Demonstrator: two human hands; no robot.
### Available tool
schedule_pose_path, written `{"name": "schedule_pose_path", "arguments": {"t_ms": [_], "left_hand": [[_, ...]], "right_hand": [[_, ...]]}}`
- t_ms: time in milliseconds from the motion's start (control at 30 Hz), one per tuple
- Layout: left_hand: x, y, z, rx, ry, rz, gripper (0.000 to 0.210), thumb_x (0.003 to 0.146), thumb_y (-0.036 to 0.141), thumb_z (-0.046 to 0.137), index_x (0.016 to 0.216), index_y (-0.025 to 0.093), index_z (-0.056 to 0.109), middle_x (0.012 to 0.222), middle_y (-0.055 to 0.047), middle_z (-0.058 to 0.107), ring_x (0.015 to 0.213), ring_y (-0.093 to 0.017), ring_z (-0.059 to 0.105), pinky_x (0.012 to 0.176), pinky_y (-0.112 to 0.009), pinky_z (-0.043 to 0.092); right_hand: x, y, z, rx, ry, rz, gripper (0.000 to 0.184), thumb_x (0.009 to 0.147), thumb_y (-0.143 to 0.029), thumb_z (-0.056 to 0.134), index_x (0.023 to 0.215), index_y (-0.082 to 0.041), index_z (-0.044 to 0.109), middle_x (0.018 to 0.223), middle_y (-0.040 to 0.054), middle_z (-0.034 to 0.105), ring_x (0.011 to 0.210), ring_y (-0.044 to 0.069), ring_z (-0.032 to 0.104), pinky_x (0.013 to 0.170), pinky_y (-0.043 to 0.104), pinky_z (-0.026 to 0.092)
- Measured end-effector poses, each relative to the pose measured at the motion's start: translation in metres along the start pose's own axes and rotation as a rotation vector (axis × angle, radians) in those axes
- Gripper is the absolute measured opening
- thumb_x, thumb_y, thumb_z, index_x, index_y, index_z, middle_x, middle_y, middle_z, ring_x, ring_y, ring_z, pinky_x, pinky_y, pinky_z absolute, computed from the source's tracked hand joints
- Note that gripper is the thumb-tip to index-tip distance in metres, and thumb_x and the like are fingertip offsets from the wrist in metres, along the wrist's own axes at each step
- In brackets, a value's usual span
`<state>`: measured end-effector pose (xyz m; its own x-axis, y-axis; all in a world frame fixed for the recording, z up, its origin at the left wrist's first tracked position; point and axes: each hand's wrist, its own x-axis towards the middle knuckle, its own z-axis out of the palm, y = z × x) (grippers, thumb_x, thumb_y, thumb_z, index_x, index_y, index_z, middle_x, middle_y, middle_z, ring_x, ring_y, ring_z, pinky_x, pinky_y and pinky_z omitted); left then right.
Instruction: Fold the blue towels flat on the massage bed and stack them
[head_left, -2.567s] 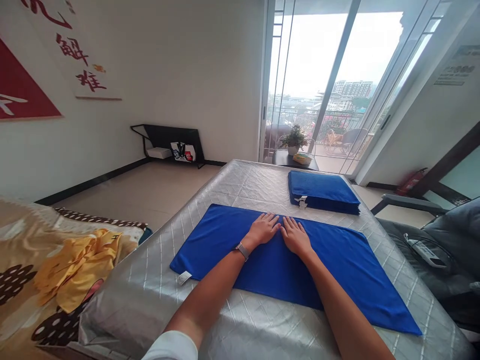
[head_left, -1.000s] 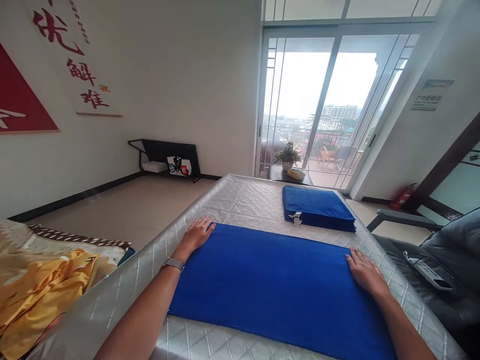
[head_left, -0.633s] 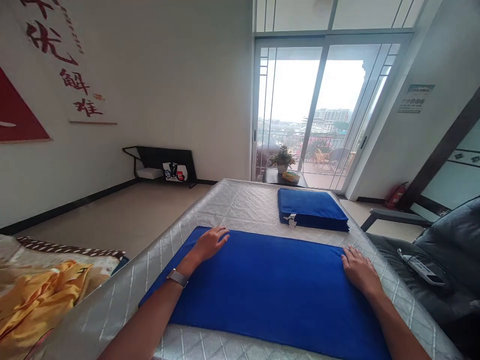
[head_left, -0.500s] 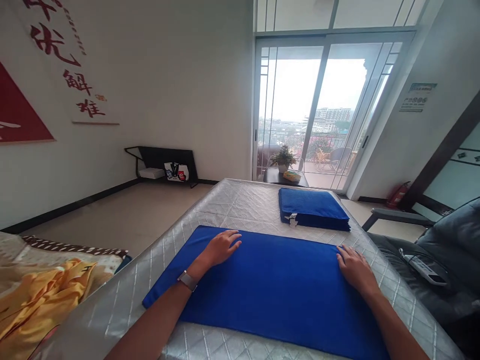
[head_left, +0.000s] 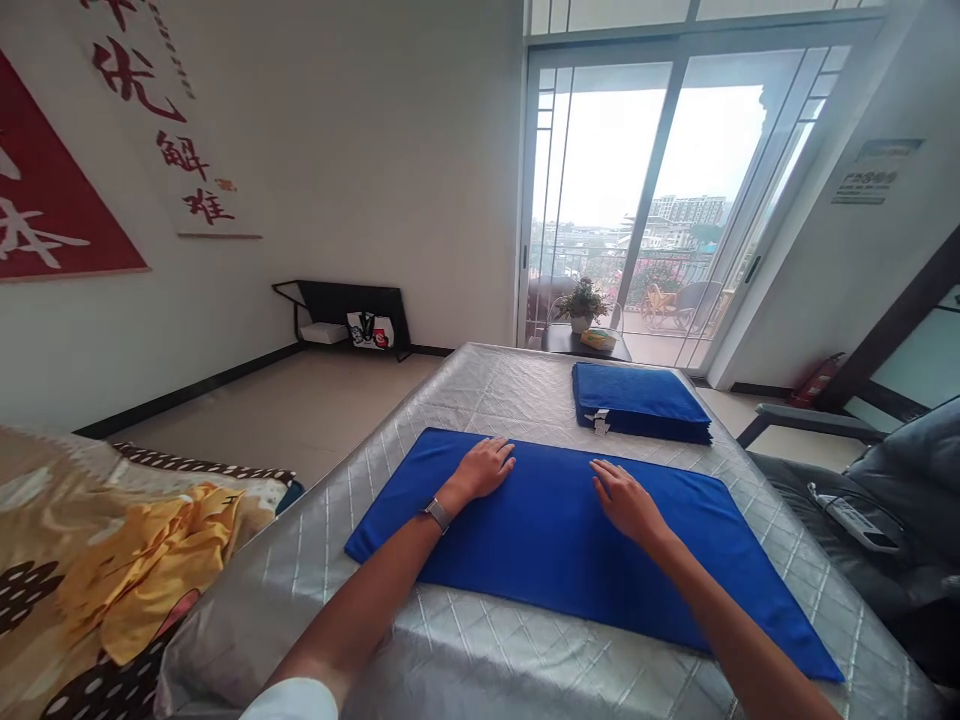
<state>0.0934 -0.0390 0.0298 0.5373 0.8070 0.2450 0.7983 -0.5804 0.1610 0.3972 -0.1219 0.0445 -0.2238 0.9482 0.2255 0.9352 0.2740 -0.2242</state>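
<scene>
A blue cloth (head_left: 555, 540) lies spread flat on a silver quilted cover (head_left: 517, 640). My left hand (head_left: 484, 468), with a watch (head_left: 436, 514) on its wrist, rests palm down near the cloth's far edge, fingers stretched out. To the right, my right hand (head_left: 628, 500) is also over the cloth near its far edge, fingers extended and holding nothing; whether it touches the fabric I cannot tell. Beyond the far edge sits a neat stack of folded blue cloths (head_left: 641, 398) with white tags (head_left: 600, 420) hanging from its near corner.
At the left is a patterned blanket (head_left: 52, 490) with yellow cloth (head_left: 161, 555) on it. A dark armchair (head_left: 795, 475) holding a power strip (head_left: 859, 520) stands at the right. Past the far end are a small table with a potted plant (head_left: 581, 305) and glass doors (head_left: 600, 180).
My right hand has moved left from the cloth's right side toward its middle. My left hand stays near the far edge. The camera view has shifted slightly.
</scene>
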Motion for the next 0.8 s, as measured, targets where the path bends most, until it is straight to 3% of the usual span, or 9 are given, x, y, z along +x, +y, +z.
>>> {"name": "schedule_pose_path", "arguments": {"t_ms": [100,233,400,600,700,800], "left_hand": [[0.021,0.031,0.009,0.007,0.025,0.087,0.051,0.105,0.042,0.033,0.144,0.015,0.054,0.15,-0.015,0.053,0.141,-0.025,0.046,0.119,-0.041,0.032],[0.043,0.073,0.035,-0.03,0.033,0.168,0.054,0.107,0.043,0.025,0.148,0.015,0.048,0.152,-0.015,0.05,0.144,-0.023,0.043,0.119,-0.041,0.032],[0.044,0.086,0.055,-0.052,0.004,0.153,0.058,0.108,0.043,0.015,0.155,0.016,0.038,0.158,-0.013,0.042,0.149,-0.021,0.035,0.123,-0.044,0.026],[0.032,0.047,0.039,-0.082,-0.107,-0.001,0.064,0.105,0.056,0.022,0.156,0.02,0.037,0.162,-0.011,0.034,0.152,-0.025,0.026,0.124,-0.047,0.02],[0.016,0.005,0.022,-0.074,-0.123,-0.086,0.062,0.104,0.057,0.025,0.156,0.025,0.038,0.163,-0.01,0.033,0.152,-0.026,0.026,0.124,-0.049,0.02],[-0.007,-0.048,0.007,-0.045,-0.123,-0.195,0.065,0.103,0.061,0.025,0.156,0.025,0.037,0.163,-0.009,0.032,0.152,-0.027,0.025,0.123,-0.05,0.019]], "right_hand": [[0.027,-0.025,0.009,-0.027,-0.068,0.007,0.057,0.103,-0.033,0.026,0.152,-0.013,0.046,0.156,0.0128,0.046,0.147,0.024,0.038,0.123,0.042,0.026],[0.042,-0.041,0.03,-0.086,-0.156,0.032,0.058,0.102,-0.027,0.028,0.157,-0.012,0.036,0.161,0.0132,0.037,0.15,0.025,0.03,0.122,0.044,0.024],[0.038,-0.043,0.041,-0.113,-0.17,0.045,0.061,0.101,-0.026,0.028,0.16,-0.014,0.029,0.165,0.0105,0.028,0.153,0.024,0.021,0.124,0.044,0.017],[0.033,-0.022,0.028,-0.098,-0.209,0.162,0.063,0.104,-0.04,0.017,0.16,-0.014,0.028,0.166,0.0077,0.025,0.154,0.021,0.019,0.125,0.044,0.013],[0.015,0.023,0.017,-0.152,-0.197,0.241,0.063,0.104,-0.041,0.017,0.161,-0.017,0.027,0.167,0.0058,0.025,0.154,0.02,0.019,0.125,0.044,0.014],[-0.011,0.085,0.007,-0.213,-0.172,0.343,0.064,0.103,-0.042,0.015,0.161,-0.015,0.027,0.167,0.0072,0.025,0.154,0.021,0.019,0.125,0.044,0.014]]}}
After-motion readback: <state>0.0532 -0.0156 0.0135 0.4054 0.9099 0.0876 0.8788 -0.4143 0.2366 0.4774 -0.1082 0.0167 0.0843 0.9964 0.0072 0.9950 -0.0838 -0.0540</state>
